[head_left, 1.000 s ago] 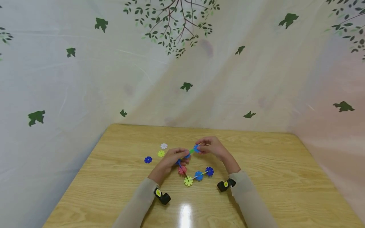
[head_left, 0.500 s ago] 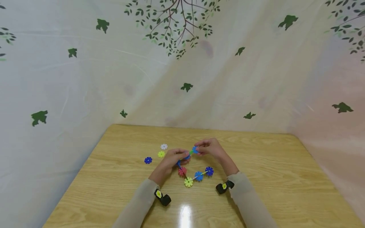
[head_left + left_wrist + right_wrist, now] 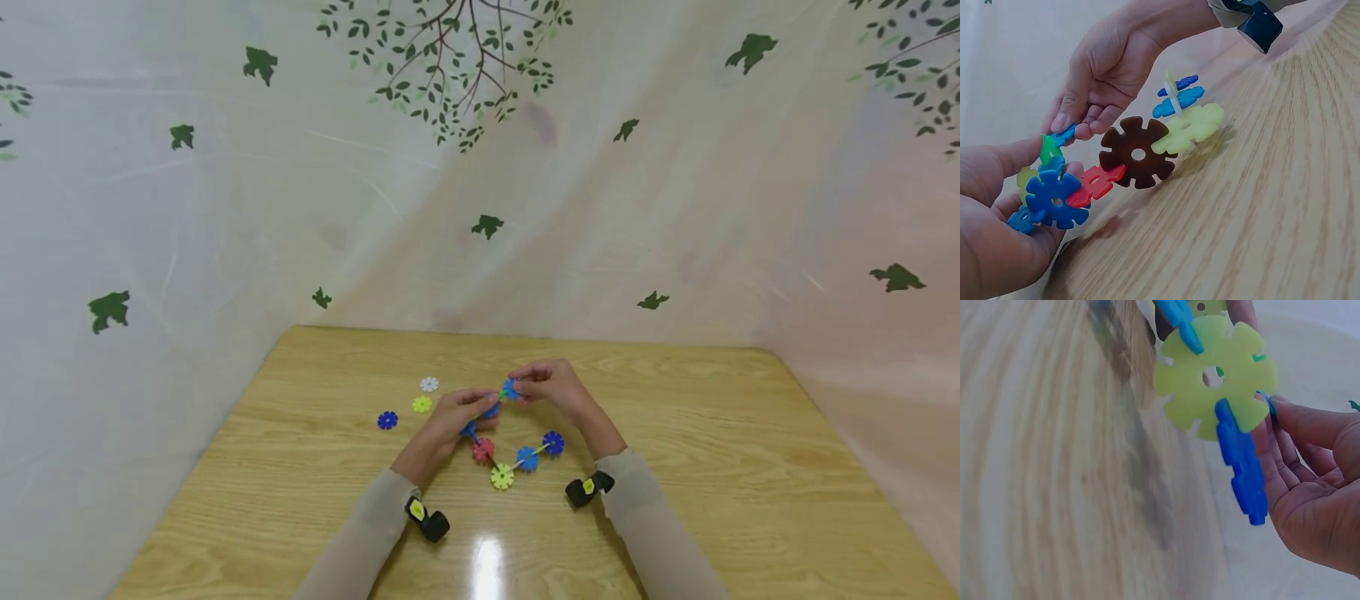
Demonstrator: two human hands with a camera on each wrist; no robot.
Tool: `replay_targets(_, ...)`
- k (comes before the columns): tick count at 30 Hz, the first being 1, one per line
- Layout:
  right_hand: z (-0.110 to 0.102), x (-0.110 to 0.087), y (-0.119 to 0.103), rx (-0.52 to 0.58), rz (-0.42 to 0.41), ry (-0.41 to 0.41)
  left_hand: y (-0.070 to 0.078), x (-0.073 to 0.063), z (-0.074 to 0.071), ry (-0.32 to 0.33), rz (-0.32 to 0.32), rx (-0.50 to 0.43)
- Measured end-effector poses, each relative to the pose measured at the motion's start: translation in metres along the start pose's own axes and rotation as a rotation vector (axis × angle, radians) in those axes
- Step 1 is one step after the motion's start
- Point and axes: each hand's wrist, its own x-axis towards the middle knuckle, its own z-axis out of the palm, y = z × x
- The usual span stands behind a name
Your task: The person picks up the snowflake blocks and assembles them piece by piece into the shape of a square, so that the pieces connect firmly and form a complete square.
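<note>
A chain of notched plastic flower discs runs between my hands. My left hand (image 3: 459,412) grips it around several blue discs, including a blue disc (image 3: 1057,200) facing the left wrist view. My right hand (image 3: 555,387) pinches a light blue disc (image 3: 511,388) at one end, beside a green disc (image 3: 1051,150). From my left hand the chain bends toward me through a red disc (image 3: 483,451), a brown disc (image 3: 1138,153) and a pale yellow disc (image 3: 502,477). It then turns right through another light blue disc (image 3: 527,458) to a dark blue disc (image 3: 553,442).
Three loose discs lie left of my left hand on the wooden table (image 3: 712,467): a white disc (image 3: 429,384), a bright yellow disc (image 3: 422,404) and a dark blue loose disc (image 3: 387,420). Behind the table hangs a cloth (image 3: 405,250) printed with leaves and birds.
My right hand has shifted slightly left, bringing its light blue disc closer to my left hand. The chain's hanging part has swung a little to the right. The loose discs stay put.
</note>
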Motion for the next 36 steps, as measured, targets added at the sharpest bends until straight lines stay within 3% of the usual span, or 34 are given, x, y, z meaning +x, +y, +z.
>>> replay_targets(6,-0.0011,0.0015,-0.0009,0.029,-0.001,-0.012,0.0002,0.0013,0.0013,0.050,0.003,-0.075)
replay_targets(14,0.0011,-0.0005,-0.0006,0.044,-0.010,0.017,-0.0012,0.0019,0.0044,0.111,0.042,-0.077)
replay_targets(28,0.0021,-0.0013,-0.0039,0.022,-0.014,-0.001,0.0016,-0.0025,0.0075,0.130,0.085,0.040)
replay_targets(36,-0.0040,-0.0033,-0.0005,-0.019,-0.022,-0.062,-0.0012,-0.0043,0.0074,0.069,0.113,0.140)
